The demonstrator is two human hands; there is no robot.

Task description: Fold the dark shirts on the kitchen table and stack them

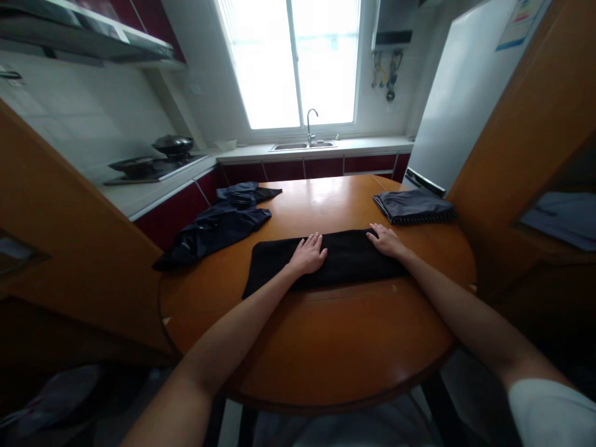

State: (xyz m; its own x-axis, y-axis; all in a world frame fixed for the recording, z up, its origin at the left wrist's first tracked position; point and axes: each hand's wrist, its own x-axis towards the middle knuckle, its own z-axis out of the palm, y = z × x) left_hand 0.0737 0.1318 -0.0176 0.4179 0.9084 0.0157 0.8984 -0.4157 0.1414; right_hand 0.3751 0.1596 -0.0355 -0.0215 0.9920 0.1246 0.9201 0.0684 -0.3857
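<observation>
A black garment (344, 267), folded into a long flat strip, lies across the middle of the wooden table (335, 341). My left hand (310, 253) rests flat on its left-centre part, fingers stretched out. Over the cloth's far right end lies my right hand (387, 241), its fingers extended along the edge. Neither hand grips the fabric. What kind of garment it is cannot be made out in its folded state.
Crumpled dark clothes (218, 226) lie at the table's left edge, partly hanging over it. A folded grey stack of clothing (414, 206) sits at the right. Beyond are a counter with a sink (291, 147), a stove with a wok (172, 146), and a fridge (460, 93).
</observation>
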